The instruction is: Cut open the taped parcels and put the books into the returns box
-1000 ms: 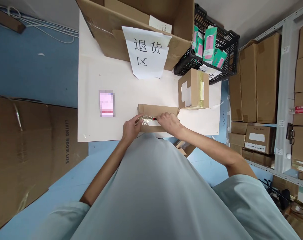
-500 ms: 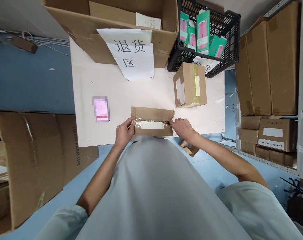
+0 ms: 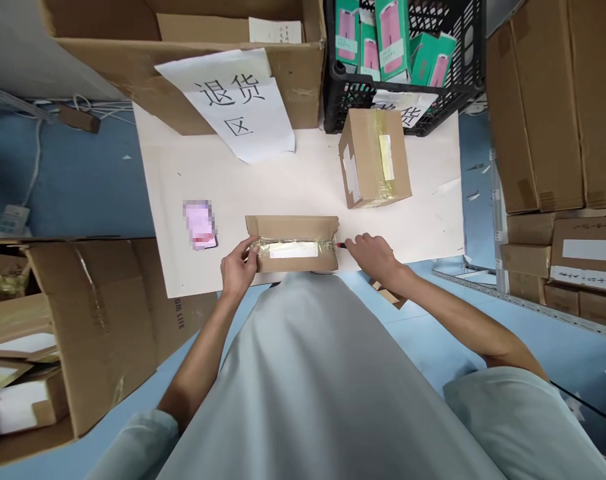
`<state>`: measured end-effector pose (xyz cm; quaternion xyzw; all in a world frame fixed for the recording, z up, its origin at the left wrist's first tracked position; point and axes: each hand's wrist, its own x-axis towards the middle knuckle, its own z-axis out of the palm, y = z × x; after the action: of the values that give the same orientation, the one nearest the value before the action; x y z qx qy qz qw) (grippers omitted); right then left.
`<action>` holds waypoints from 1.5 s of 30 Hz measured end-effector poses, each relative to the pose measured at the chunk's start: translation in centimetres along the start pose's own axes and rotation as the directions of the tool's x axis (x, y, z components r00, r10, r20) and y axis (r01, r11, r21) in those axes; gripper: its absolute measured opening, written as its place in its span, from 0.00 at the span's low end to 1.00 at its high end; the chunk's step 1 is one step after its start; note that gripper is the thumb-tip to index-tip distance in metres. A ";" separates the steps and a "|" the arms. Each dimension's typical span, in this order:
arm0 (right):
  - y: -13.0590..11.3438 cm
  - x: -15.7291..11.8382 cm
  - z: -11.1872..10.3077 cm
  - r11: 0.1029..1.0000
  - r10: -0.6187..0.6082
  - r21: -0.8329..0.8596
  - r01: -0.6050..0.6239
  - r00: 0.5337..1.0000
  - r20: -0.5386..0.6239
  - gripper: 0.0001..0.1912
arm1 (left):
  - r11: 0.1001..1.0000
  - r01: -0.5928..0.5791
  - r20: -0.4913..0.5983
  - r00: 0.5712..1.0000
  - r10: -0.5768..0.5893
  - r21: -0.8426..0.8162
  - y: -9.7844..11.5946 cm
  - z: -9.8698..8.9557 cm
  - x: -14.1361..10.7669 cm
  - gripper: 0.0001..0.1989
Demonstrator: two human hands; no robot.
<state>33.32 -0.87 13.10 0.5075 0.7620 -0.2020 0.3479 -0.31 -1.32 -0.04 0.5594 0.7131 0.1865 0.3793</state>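
A narrow brown carton [image 3: 297, 227] with clear tape and a white label lies at the front edge of the white table [image 3: 293, 180]. My left hand [image 3: 239, 269] grips its left end between thumb and fingers. Just off the carton's right end is my right hand [image 3: 371, 257], closed around a small red and black tool [image 3: 341, 245]. Most of that tool is hidden in the fist; its tip points at the carton's right end.
Behind are a large open box [image 3: 193, 67] with a paper sign, a black crate [image 3: 353, 100] of green boxes, and a taped carton [image 3: 370, 160]. A blurred pink item [image 3: 200, 223] lies left. Stacked cartons [image 3: 543, 120] stand right, a big box [image 3: 113, 320] at lower left.
My right hand has drawn back rightward from the carton with the small tool, leaving a gap. My left hand still grips the left end. The camera view has shifted.
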 end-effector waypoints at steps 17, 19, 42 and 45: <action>-2.6 3.3 0.1 0.992 -0.083 0.080 0.095 0.986 -0.147 0.21 | 0.999 -0.044 -0.054 0.998 0.043 -0.015 -1.1 1.0 -0.2 0.24; -2.4 2.9 -0.2 0.994 -0.075 0.068 0.085 0.987 -0.139 0.21 | 0.999 -0.040 -0.055 0.998 0.039 -0.020 -1.0 1.0 -0.2 0.24; -0.7 -0.2 0.3 0.994 0.073 0.092 -0.064 0.991 -0.107 0.21 | 1.000 -0.024 -0.090 0.996 0.023 -0.007 -1.0 1.4 -0.6 0.23; 0.1 -0.8 1.1 0.990 0.074 0.126 -0.059 0.990 -0.117 0.20 | 0.999 -0.034 -0.080 0.996 0.035 0.004 -1.0 1.1 -0.8 0.22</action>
<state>33.93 -2.10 12.99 0.5644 0.7505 -0.2054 0.2756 -0.06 -2.59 -1.16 0.5642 0.7181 0.2144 0.3465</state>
